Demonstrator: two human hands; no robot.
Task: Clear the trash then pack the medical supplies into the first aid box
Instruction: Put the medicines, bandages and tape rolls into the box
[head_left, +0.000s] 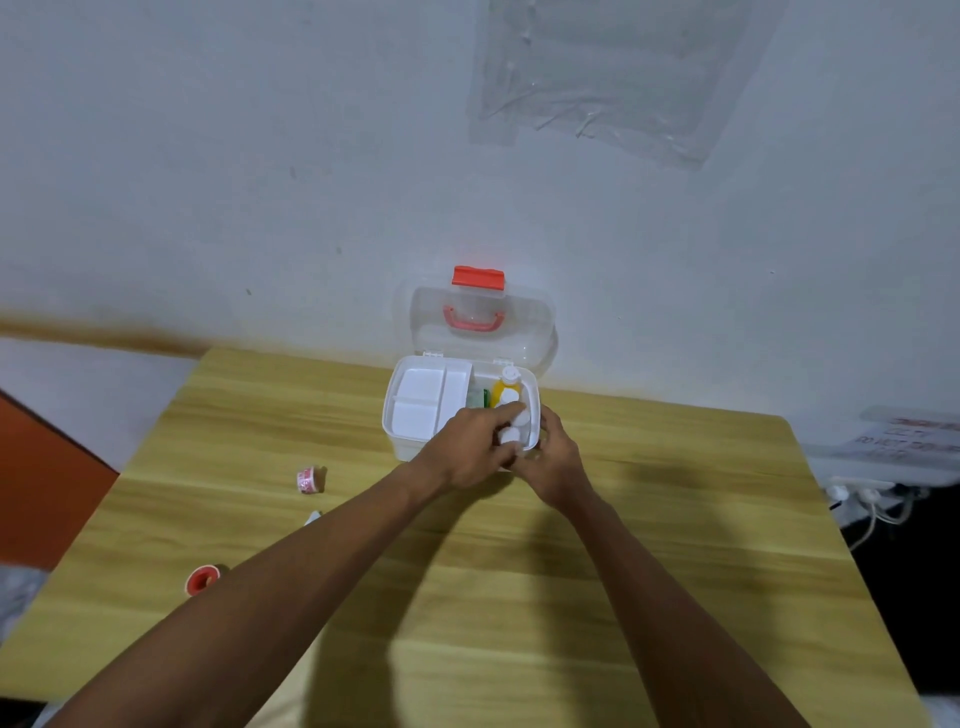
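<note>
Saw a red tape roll (203, 578) near the counter's (467, 623) left edge, a pink patterned tape roll (310, 479) farther in. Pinched a white-capped bottle (522, 417) with the left hand (470, 452) in the open first aid box's (387, 421) right compartment; right hand (550, 462) curled at its near right corner, grip impossible to tell. Had a yellow bottle (506, 384) upright behind, clear lid (524, 332) raised.

There is one first aid box (408, 448) at the far edge of the table (675, 467), holding probably four white-capped bottles (510, 396). Two tape rolls, a pink roll (310, 479) and a red roll (202, 579), lie near the left edge.
</note>
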